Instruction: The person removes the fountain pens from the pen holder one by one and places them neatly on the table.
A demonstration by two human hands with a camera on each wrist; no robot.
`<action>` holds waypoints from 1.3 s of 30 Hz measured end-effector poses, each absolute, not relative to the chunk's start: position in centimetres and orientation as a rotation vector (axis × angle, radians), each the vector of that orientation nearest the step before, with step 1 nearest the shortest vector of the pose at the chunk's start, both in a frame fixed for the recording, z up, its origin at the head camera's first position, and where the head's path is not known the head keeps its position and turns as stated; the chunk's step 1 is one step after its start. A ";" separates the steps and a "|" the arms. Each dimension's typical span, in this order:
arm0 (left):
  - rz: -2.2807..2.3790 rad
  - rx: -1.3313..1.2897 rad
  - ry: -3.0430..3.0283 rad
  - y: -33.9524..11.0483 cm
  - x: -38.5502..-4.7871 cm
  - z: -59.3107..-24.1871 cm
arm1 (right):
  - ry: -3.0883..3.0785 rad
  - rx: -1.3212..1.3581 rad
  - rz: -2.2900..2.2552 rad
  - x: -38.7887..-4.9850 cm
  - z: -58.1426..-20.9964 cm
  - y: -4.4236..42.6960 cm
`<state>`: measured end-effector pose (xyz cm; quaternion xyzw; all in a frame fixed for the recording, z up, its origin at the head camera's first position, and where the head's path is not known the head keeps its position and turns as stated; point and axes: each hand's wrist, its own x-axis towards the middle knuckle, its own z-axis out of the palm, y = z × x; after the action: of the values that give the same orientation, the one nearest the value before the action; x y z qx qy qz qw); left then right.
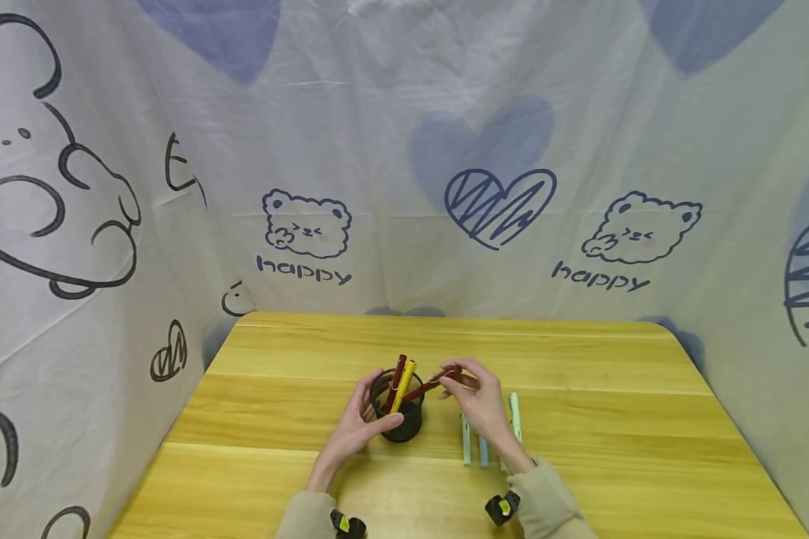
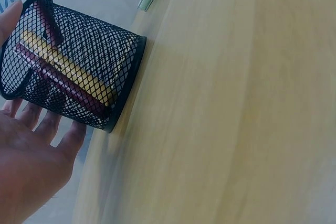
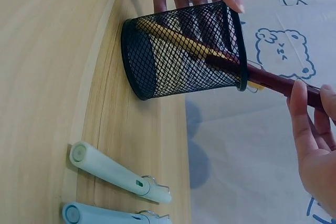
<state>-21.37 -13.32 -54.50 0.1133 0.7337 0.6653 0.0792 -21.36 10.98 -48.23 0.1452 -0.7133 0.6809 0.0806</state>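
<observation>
A black mesh pen holder [image 1: 407,428] stands upright on the table. My left hand [image 1: 357,423] holds it from the left, thumb near the rim and fingers round the other side. Inside lean a yellow pen [image 1: 403,385] and a dark red pen [image 1: 396,382]. Between thumb and fingers, my right hand [image 1: 482,404] pinches the upper end of a second dark red pen [image 3: 283,84]. That pen slants through the rim, its lower end within the mesh. In the right wrist view, a pale green pen [image 3: 113,171] and a light blue pen [image 3: 105,214] lie beside the holder.
The wooden table [image 1: 276,389] extends on both sides of the hands. Another pale green pen [image 1: 515,415] lies right of the blue one, partly behind my right wrist. A printed cloth [image 1: 391,247] hangs behind the table and along its sides.
</observation>
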 end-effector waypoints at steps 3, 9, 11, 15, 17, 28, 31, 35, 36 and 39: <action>1.981 0.334 2.199 -13.4 -21.4 -54.5 | -2.079 0.478 2.069 -21.2 -48.3 11.1; 1.975 0.330 2.199 -13.4 -21.3 -54.5 | -1.929 0.596 2.083 -21.3 -48.6 11.3; 1.977 0.331 2.200 -13.4 -21.3 -54.5 | -1.898 0.611 2.090 -21.2 -48.7 11.4; 1.976 0.330 2.201 -13.3 -21.3 -54.5 | -1.873 0.580 2.137 -21.0 -48.5 11.4; 1.975 0.328 2.201 -13.3 -21.3 -54.5 | -1.868 0.550 2.166 -20.9 -48.3 11.4; 1.983 0.320 2.203 -13.2 -21.3 -54.4 | -1.750 0.589 2.270 -20.7 -48.1 11.8; 1.988 0.313 2.203 -13.2 -21.3 -54.3 | -1.764 0.582 2.260 -20.6 -48.1 11.9; 1.983 0.306 2.208 -13.2 -21.2 -54.4 | -1.794 0.560 2.240 -20.6 -48.2 12.1; 1.982 0.306 2.205 -13.2 -21.3 -54.4 | -1.795 0.557 2.238 -20.6 -48.2 12.2; 1.975 0.318 2.210 -13.2 -21.3 -54.4 | -1.791 0.560 2.231 -20.7 -48.3 12.3</action>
<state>-21.32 -13.19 -54.37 0.1062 0.7390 0.6605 0.0803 -20.68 12.31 -48.26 0.1908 -0.6105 0.7604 0.1127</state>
